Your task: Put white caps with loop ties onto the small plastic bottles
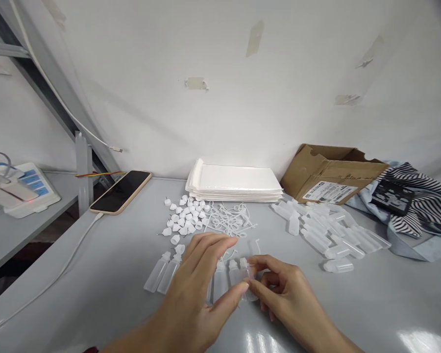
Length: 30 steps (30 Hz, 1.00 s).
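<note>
Several clear plastic bottles (220,282) lie in a row on the grey table (106,284), necks toward the wall. My left hand (202,284) arches over the middle of the row, fingers apart, its thumb tip near the right-hand bottles. At the row's right end, my right hand (275,284) pinches the last bottle (245,269) between thumb and fingers. Two bottles (157,272) show left of my left hand, one with a white cap (180,249) by its neck. Beyond the hands are a heap of white caps (187,215) and a tangle of thin white loops (233,218).
White padded envelopes (238,181) are stacked against the wall. At right are loose bottles (330,228), an open cardboard box (330,171) and striped cloth (426,196). A charging phone (121,192) lies at left, its white cable (69,260) running along the table.
</note>
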Each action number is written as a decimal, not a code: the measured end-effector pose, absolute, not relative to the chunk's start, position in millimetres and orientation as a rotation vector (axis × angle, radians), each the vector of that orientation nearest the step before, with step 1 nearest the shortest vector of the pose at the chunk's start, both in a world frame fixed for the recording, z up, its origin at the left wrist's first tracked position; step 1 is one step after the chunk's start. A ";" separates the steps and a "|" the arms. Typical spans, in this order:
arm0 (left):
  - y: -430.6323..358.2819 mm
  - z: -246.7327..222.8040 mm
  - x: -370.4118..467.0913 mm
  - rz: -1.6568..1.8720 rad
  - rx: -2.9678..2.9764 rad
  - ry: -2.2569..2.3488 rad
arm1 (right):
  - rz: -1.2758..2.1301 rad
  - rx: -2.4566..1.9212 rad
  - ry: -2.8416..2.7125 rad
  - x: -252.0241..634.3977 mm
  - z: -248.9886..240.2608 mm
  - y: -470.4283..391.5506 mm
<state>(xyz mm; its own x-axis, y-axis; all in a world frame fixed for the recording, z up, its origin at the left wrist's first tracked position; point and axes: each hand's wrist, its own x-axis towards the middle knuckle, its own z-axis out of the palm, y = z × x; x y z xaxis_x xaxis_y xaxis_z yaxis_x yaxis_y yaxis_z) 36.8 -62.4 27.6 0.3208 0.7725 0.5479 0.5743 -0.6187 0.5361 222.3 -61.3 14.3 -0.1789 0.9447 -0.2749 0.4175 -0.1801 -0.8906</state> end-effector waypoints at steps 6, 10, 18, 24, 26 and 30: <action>-62.5 31.4 33.6 1.186 2.273 1.311 | 1.330 -1.551 -1.575 224.6 11.3 -62.1; -61.2 33.9 31.8 1.198 2.216 1.367 | 1.369 -1.547 -1.562 224.8 12.2 -61.8; -46.9 30.6 25.2 1.100 2.122 1.507 | 1.457 -1.528 -1.505 219.2 17.1 -67.8; -30.8 15.7 17.9 0.879 2.304 1.499 | 1.534 -1.544 -1.516 218.0 22.2 -69.8; -28.3 12.5 16.3 0.805 2.377 1.509 | 1.542 -1.539 -1.514 217.6 22.3 -69.7; -29.9 13.7 16.4 0.604 2.524 1.449 | 1.541 -1.492 -1.502 217.8 21.7 -69.5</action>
<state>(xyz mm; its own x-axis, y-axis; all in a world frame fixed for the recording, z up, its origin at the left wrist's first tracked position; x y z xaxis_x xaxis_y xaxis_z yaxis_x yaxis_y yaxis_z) 16.4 -29.9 13.7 0.4460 0.8564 0.2601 0.7878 -0.5136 0.3400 217.8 -69.5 21.7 -0.2602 0.9041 -0.3389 0.3156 -0.2520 -0.9148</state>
